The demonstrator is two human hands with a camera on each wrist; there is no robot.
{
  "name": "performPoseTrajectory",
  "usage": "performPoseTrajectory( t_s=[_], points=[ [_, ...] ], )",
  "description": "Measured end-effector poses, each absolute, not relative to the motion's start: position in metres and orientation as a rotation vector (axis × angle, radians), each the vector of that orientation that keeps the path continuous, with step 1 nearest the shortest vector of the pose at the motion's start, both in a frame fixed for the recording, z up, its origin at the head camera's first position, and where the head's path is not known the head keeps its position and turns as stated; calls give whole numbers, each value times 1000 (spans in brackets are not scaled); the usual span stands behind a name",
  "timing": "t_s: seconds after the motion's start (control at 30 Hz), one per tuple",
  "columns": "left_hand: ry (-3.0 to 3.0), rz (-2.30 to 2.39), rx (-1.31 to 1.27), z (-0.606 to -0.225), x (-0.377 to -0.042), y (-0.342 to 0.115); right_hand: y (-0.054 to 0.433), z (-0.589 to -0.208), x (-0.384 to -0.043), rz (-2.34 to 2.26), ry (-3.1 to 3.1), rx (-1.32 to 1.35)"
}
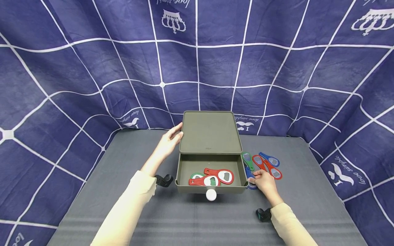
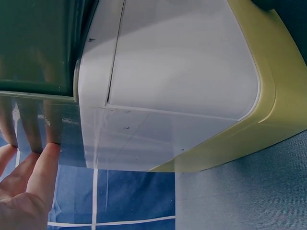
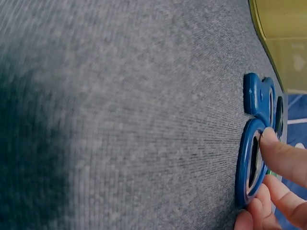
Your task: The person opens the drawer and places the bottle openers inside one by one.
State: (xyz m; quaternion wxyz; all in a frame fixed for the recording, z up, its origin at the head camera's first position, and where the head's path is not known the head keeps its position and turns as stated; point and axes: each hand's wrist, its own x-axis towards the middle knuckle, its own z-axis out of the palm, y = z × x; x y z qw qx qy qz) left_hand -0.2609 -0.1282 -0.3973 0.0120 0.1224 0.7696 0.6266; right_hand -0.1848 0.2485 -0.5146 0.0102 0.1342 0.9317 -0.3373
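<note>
An olive-green box (image 1: 210, 133) stands with its front drawer (image 1: 191, 164) pulled out, a white round knob (image 1: 211, 195) on the drawer front. My left hand (image 1: 168, 142) reaches to the box's left side, fingers extended, fingertips (image 2: 53, 149) right at the glossy side wall. Inside the drawer lie red bottle openers (image 1: 197, 181) and a green bottle opener (image 1: 194, 175), partly covered. Beside the drawer's right wall, my right hand (image 1: 265, 182) pinches a blue bottle opener (image 3: 243, 163) at its ring with thumb and fingers. Another blue piece (image 3: 253, 96) lies close beyond it.
Right of the box lie a green bottle opener (image 1: 247, 160), red bottle openers (image 1: 274, 170) and a further blue bottle opener (image 1: 271, 160). Black straps (image 1: 164, 180) show at both wrists. A blue gridded cloth (image 1: 215, 68) hangs behind the grey table (image 1: 129, 205).
</note>
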Motion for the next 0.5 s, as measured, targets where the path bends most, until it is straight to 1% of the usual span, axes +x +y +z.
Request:
performPoseTrajectory(
  t_s=[0.5],
  points=[
    [2400, 1954, 381, -397, -261, -128, 249, -509, -184, -1067, 2852, 420]
  ],
)
